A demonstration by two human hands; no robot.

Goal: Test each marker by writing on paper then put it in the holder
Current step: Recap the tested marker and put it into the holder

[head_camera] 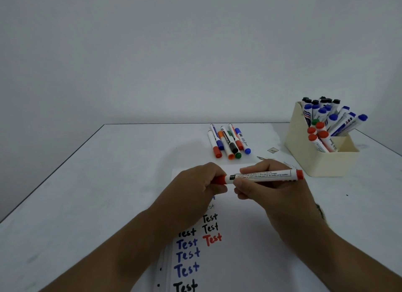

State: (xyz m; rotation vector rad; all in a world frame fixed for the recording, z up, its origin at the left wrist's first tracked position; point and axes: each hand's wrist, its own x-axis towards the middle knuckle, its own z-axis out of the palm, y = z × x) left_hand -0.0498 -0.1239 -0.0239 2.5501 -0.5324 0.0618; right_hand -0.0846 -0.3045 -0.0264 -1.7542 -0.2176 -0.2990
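Item: red marker, held level above the paper; right hand curled round the barrel, left hand pinching the red cap at the barrel's left end, though whether the cap is seated or parting cannot be told. Beyond the grip lie the loose markers; beyond and right of it, the holder, already crowded. Risks: an abrupt cap pull may jerk the tip across fingers or smear the written lines below; a careless drop into the holder could jostle the leaning markers.
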